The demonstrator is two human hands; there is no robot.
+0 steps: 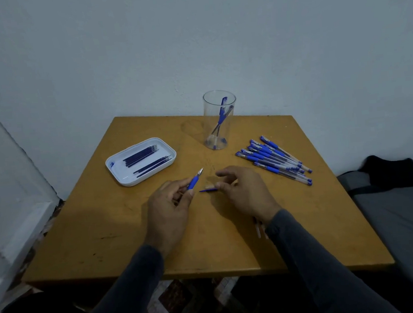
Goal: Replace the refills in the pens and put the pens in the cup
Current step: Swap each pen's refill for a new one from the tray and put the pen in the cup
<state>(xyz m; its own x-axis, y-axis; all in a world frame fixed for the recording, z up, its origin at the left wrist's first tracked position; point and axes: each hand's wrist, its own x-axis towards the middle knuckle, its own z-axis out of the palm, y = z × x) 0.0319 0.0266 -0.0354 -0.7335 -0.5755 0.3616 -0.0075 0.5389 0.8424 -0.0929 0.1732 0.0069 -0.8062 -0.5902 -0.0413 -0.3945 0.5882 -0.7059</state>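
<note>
Near the table's (pixel 102 242) front edge, the left hand (pixel 166 210) pinches a pen front section (pixel 194 180), tip up; the right hand (pixel 241 190) pinches a blue refill (pixel 207 190). Line the refill up squarely before sliding it in. The cup (pixel 219 119) stands by the far edge.

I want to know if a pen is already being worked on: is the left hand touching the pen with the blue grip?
Touching. The head view shows the left hand pinching the pen at its blue grip, tip pointing up and away.

Left hand (pixel 166 208) and right hand (pixel 241 190), each in pinching grip.
</note>
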